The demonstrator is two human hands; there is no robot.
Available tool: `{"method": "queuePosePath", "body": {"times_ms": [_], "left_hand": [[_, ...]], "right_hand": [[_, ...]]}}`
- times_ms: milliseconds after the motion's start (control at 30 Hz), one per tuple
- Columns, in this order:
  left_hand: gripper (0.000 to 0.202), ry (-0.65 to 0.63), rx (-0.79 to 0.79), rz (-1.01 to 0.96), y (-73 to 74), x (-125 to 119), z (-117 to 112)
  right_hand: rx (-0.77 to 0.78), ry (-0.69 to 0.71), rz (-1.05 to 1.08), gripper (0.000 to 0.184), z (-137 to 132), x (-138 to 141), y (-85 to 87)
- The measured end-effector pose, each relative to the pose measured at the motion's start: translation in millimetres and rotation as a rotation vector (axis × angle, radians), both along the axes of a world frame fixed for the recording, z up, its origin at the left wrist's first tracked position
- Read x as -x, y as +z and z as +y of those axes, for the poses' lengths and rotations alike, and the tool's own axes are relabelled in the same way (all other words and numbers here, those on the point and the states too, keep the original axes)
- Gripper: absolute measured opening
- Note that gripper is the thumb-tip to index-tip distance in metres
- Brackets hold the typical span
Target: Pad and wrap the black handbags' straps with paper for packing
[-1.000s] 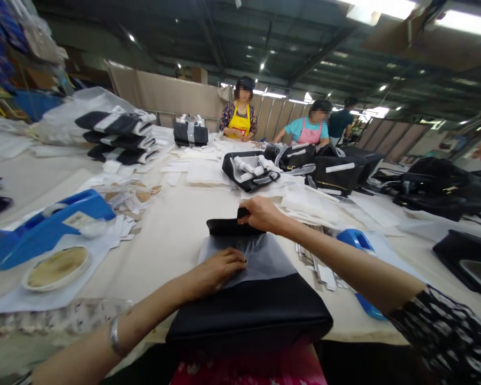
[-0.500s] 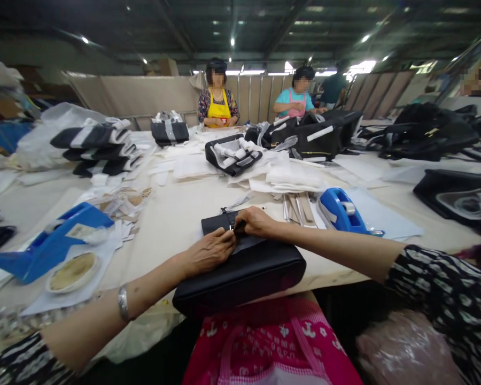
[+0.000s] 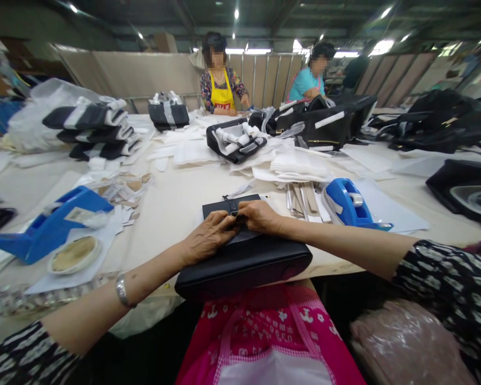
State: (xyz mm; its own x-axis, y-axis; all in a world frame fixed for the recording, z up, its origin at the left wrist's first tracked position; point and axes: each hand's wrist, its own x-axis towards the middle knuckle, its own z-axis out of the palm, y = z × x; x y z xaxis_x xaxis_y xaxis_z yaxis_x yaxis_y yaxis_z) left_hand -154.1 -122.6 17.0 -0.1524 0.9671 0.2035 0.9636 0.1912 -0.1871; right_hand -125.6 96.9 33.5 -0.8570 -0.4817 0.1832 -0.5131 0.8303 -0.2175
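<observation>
A black leather bag (image 3: 240, 264) lies flat on the table edge in front of me, with a dark flap and a small metal clasp (image 3: 233, 206) at its far side. My left hand (image 3: 208, 238) rests on the bag, its fingertips at the clasp. My right hand (image 3: 260, 216) comes in from the right and pinches the strap beside the clasp. The fingers of both hands meet there, hiding most of the fastening.
A blue tape dispenser (image 3: 347, 203) stands to the right, and a larger blue dispenser (image 3: 64, 227) lies left beside a round dish. Stacked white sheets, other black bags and striped bags cover the table. Co-workers sit across it.
The bag now lies flatter and closer to me, with its flap folded over. Both hands have drawn together at the clasp, and the view has swung level.
</observation>
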Motion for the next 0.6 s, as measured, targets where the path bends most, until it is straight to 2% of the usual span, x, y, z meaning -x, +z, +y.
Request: {"method": "queuePosePath", "body": {"times_ms": [167, 300, 467, 600], "left_hand": [[0.04, -0.006, -0.028, -0.103, -3.0, 2, 1], [0.037, -0.026, -0.006, -0.207, -4.2, 3, 0], [0.035, -0.077, -0.02, -0.231, -7.6, 5, 0], [0.03, -0.093, -0.014, -0.245, -11.3, 6, 3]], "right_hand": [[0.003, 0.061, 0.004, 0.027, 3, 1, -6.2], [-0.07, 0.117, 0.014, 0.03, 3, 2, -9.4], [-0.169, 0.196, 0.017, 0.022, 3, -1, -9.3], [-0.183, 0.268, -0.001, 0.018, 2, -1, -10.0]]}}
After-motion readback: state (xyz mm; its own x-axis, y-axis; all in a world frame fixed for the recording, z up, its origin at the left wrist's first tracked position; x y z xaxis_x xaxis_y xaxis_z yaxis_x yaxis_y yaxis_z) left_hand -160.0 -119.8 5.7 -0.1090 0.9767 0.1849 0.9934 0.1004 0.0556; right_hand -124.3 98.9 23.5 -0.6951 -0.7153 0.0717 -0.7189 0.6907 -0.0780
